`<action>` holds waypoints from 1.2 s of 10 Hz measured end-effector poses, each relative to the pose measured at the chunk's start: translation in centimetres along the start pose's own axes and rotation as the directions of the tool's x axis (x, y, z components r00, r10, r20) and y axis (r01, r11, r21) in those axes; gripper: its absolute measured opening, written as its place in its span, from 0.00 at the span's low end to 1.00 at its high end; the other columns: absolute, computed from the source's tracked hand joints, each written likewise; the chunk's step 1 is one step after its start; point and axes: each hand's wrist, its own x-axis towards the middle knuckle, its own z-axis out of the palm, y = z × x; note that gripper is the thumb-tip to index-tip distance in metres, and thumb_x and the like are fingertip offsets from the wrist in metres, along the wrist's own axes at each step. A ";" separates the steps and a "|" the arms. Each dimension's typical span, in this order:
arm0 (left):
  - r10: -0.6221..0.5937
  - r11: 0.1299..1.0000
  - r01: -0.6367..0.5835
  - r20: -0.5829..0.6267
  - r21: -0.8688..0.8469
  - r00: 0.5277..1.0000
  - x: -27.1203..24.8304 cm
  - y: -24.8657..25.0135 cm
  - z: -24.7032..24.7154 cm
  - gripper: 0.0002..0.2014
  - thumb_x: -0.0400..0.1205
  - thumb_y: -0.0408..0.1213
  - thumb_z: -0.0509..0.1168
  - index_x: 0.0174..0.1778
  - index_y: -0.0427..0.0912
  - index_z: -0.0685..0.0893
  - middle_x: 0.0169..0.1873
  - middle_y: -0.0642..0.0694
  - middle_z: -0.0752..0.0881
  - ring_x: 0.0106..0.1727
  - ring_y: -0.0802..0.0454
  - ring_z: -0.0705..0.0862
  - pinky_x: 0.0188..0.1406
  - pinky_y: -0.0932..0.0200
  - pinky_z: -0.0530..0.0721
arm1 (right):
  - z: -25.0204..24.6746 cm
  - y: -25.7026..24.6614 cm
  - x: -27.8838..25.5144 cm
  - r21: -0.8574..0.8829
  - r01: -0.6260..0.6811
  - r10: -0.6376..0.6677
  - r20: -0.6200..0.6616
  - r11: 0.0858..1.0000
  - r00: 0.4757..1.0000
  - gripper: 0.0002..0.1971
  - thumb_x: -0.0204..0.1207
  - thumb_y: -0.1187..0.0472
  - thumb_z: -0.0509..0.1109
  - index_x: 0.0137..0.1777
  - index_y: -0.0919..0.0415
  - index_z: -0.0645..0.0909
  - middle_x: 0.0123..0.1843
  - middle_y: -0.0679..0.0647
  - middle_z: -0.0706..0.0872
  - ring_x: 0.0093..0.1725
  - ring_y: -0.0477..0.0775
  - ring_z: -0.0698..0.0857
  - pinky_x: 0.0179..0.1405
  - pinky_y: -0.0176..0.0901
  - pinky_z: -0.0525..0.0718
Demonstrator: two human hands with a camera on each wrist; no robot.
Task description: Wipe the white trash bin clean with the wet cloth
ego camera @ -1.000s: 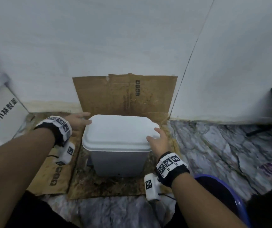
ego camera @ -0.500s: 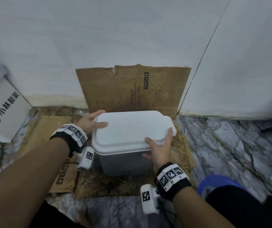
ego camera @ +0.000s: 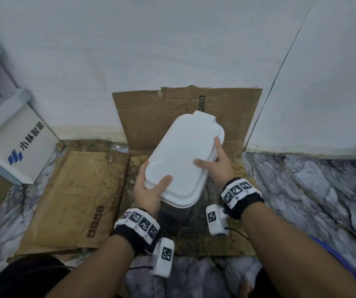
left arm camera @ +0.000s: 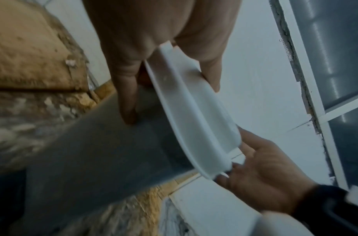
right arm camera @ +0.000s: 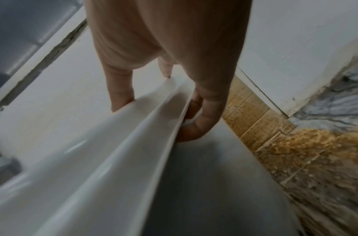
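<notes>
Both hands, left hand (ego camera: 149, 193) and right hand (ego camera: 220, 166), grip the white trash bin (ego camera: 183, 160) at frame centre; no cloth visible, wiping seemingly not begun.

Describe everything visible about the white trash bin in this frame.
The white trash bin has a glossy white plastic lid with rounded corners, a stepped rim, and a grey body below. It sits turned diagonally over stained cardboard near the wall. The left hand and the right hand each grip the lid's edge, thumbs on top.
</notes>
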 end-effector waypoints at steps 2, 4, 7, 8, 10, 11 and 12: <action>0.001 0.998 -0.017 -0.253 -0.060 0.968 -2.5 -2.7 4.8 0.37 0.70 0.34 0.80 0.73 0.55 0.73 0.61 0.54 0.85 0.60 0.56 0.85 0.50 0.62 0.86 | -0.9 1.1 1.5 -0.017 -0.073 0.074 0.132 0.997 0.988 0.42 0.68 0.64 0.79 0.81 0.47 0.65 0.73 0.50 0.80 0.67 0.56 0.82 0.64 0.59 0.83; -0.029 0.999 0.036 -0.280 0.020 0.960 -3.2 -3.8 6.8 0.35 0.73 0.42 0.77 0.74 0.60 0.68 0.64 0.56 0.81 0.60 0.58 0.82 0.47 0.69 0.81 | -2.1 2.9 2.1 -0.025 -0.134 0.137 0.195 0.991 0.971 0.36 0.74 0.60 0.74 0.81 0.45 0.63 0.73 0.50 0.80 0.66 0.55 0.84 0.63 0.58 0.84; -0.188 0.950 0.211 -0.117 0.229 0.975 -2.0 -2.6 3.2 0.14 0.85 0.56 0.52 0.67 0.72 0.69 0.57 0.51 0.84 0.47 0.38 0.88 0.41 0.42 0.91 | -2.2 3.7 0.7 -0.107 -0.102 0.115 0.117 0.989 0.986 0.31 0.80 0.52 0.68 0.82 0.47 0.62 0.76 0.46 0.75 0.69 0.51 0.80 0.70 0.56 0.79; -0.302 0.907 0.289 -0.005 0.307 0.953 -1.7 -0.7 1.6 0.17 0.86 0.60 0.45 0.67 0.69 0.71 0.59 0.49 0.83 0.47 0.35 0.89 0.36 0.49 0.90 | -2.3 4.1 -0.6 -0.119 -0.091 0.104 0.104 0.989 0.989 0.30 0.81 0.56 0.67 0.82 0.51 0.63 0.76 0.46 0.75 0.69 0.51 0.80 0.72 0.54 0.78; -0.432 0.791 0.324 0.098 0.520 0.896 -1.0 4.8 -2.0 0.15 0.85 0.50 0.60 0.65 0.51 0.80 0.39 0.46 0.82 0.34 0.50 0.82 0.29 0.61 0.76 | -3.5 3.4 -4.2 -0.384 -0.015 0.090 0.179 0.923 0.980 0.27 0.81 0.58 0.66 0.80 0.55 0.67 0.74 0.51 0.79 0.68 0.52 0.81 0.71 0.49 0.77; -0.358 0.738 0.200 0.123 0.645 0.926 -0.5 9.1 -4.2 0.12 0.84 0.45 0.64 0.61 0.47 0.82 0.42 0.44 0.86 0.34 0.49 0.82 0.29 0.60 0.76 | -4.6 1.5 -6.5 -0.543 -0.017 0.154 0.209 0.840 0.966 0.21 0.82 0.55 0.65 0.74 0.56 0.75 0.61 0.53 0.87 0.45 0.48 0.87 0.44 0.38 0.81; -0.245 0.713 0.116 0.091 0.691 0.965 -1.3 14.1 -6.9 0.10 0.83 0.48 0.64 0.58 0.51 0.82 0.50 0.44 0.88 0.47 0.44 0.88 0.41 0.55 0.82 | -5.9 -1.0 -9.0 -0.678 0.018 0.244 0.289 0.735 0.926 0.14 0.83 0.51 0.63 0.62 0.54 0.84 0.44 0.51 0.87 0.38 0.47 0.83 0.34 0.36 0.79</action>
